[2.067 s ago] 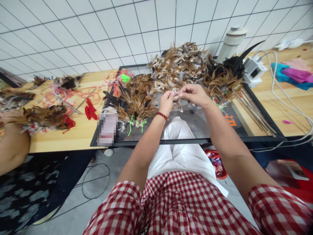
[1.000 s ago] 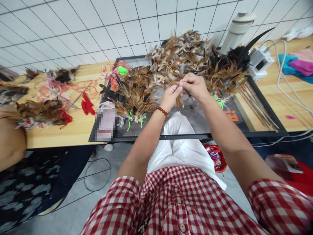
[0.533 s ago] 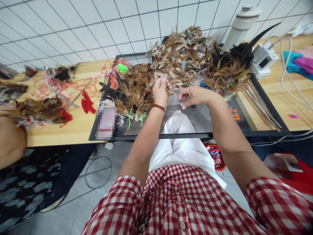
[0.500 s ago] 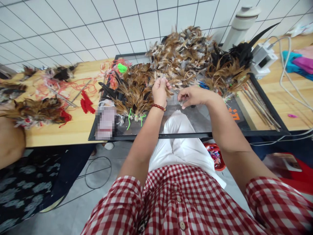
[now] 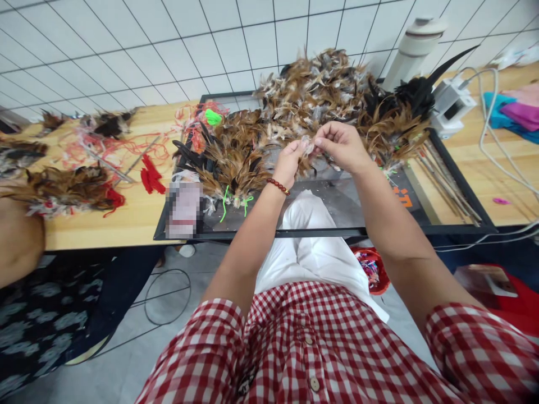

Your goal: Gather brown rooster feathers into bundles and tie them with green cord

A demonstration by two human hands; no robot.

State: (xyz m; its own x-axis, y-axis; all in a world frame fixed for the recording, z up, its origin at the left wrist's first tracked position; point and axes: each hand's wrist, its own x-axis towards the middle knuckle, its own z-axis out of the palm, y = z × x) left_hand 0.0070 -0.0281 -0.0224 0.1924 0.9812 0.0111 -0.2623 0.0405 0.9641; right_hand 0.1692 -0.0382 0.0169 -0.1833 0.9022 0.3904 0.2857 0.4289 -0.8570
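Observation:
My left hand [image 5: 289,163], with a red bead bracelet at its wrist, is closed on a small brown and white feather tuft [image 5: 307,148]. Thumb and forefinger of my right hand [image 5: 340,145] pinch the pale fluffy end of that tuft, close against the left fingertips. Behind both hands rises a large heap of loose brown feathers [image 5: 320,92]. To the left, brown feather bunches [image 5: 238,154] lie with bright green ties at their lower ends. Black and brown feather bunches [image 5: 393,126] lie on the right.
A black-framed board [image 5: 320,232] lies under the feathers. Thin sticks [image 5: 448,182], a white charger [image 5: 452,106] and a pale bottle [image 5: 415,50] are at the right. Another person's arm [image 5: 21,241] rests at far left, beside feathers and red ties [image 5: 150,175].
My right hand has moved up and its fingers have closed on the tuft's pale end. My left hand has shifted slightly right, so the hands now meet.

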